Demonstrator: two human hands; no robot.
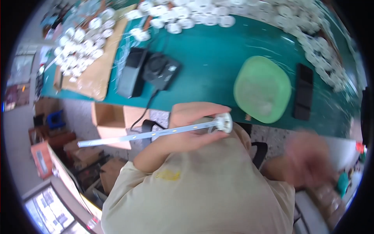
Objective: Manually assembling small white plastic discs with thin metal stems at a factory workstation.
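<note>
My left hand (183,117) is closed around the white round end cap (224,122) of an LED light strip, thumb and fingers on either side of it. The strip (144,135) is long, narrow and pale, with small yellowish LEDs along it, and reaches out leftward past my wrist. It hangs in front of my body, just off the table's near edge. My right hand (309,160) is off to the right, beyond the table edge, smeared by motion; its fingers cannot be made out. Nearest to my left hand on the table is a light green plastic bowl (241,97) with small, unclear contents.
Black boxy devices (132,74) with a cable stand on the green table (206,54), left of the middle. A dark phone (303,91) lies right of the bowl. Many white round caps (181,23) line the back; more lie on cardboard (97,76). An open carton (111,115) stands below.
</note>
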